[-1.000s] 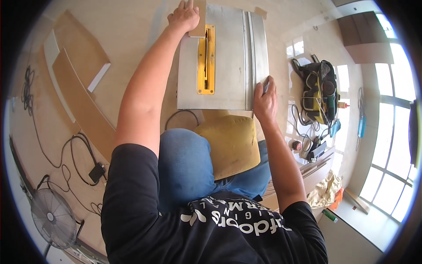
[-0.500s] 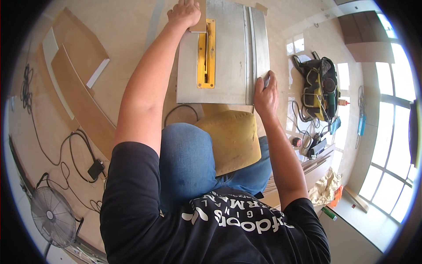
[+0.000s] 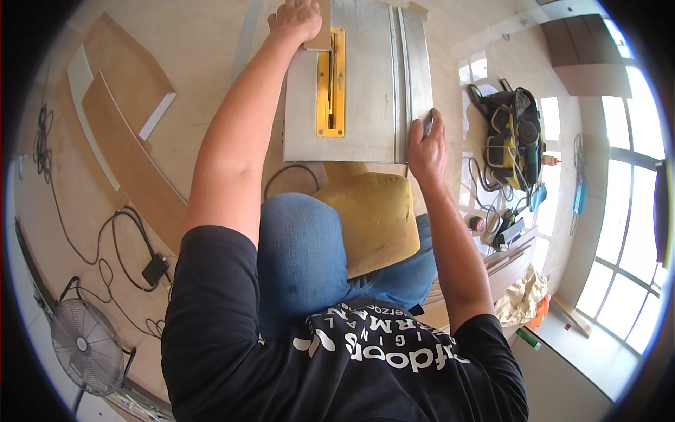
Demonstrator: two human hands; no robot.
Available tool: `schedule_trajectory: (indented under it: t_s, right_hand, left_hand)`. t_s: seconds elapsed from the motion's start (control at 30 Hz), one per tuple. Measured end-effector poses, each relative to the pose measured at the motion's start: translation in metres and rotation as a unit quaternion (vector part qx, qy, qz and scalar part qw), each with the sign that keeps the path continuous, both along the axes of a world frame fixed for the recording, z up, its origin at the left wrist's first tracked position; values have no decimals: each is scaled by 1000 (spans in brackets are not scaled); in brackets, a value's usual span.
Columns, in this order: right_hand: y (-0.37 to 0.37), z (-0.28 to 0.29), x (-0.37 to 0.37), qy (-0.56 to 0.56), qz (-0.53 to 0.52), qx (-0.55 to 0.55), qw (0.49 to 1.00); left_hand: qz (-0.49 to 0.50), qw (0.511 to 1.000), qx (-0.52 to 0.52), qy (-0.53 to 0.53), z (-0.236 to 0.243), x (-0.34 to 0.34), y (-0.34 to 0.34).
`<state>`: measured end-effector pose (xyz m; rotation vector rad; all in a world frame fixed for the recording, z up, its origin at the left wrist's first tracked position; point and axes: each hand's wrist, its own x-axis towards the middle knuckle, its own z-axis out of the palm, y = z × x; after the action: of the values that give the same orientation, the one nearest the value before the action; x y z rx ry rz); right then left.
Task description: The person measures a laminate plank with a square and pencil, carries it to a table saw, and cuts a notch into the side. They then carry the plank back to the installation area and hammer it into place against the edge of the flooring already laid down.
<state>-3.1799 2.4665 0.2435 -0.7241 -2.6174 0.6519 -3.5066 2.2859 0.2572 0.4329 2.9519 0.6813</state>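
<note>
A table saw with a grey metal top [image 3: 369, 91] stands in front of my knees. Set into its top is a yellow slotted insert [image 3: 338, 84]; a blade cannot be clearly made out in the slot. At the far left of the top, my left hand [image 3: 297, 22] is closed on a small brown board [image 3: 320, 36], whose near edge lies over the far part of the insert. Some of those fingers run out of view at the upper rim. My right hand [image 3: 428, 149] grips the saw's right edge near the front corner, thumb and fingers around it.
A yellow padded seat [image 3: 373, 225] shows between my legs. Long brown boards [image 3: 126, 141] lie on the floor to the left, with cables and a fan [image 3: 84, 344] nearer. To the right are a tool bag [image 3: 512, 141], more boards [image 3: 506, 271] and crumpled paper [image 3: 520, 295].
</note>
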Motion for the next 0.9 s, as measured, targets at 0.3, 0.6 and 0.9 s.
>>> schedule_trajectory:
  t_s: [0.3, 0.6, 0.9]
  right_hand:
    - [-2, 2, -1, 1, -6, -2, 1000]
    - [-2, 1, 0, -6, -13, 4, 1000]
    - [0, 2, 0, -13, -9, 2, 1000]
  left_hand:
    - [1, 1000, 7, -8, -4, 6, -3]
    - [2, 1000, 1, -13, 1, 26, -8]
    - [-1, 1000, -5, -21, 6, 29, -8]
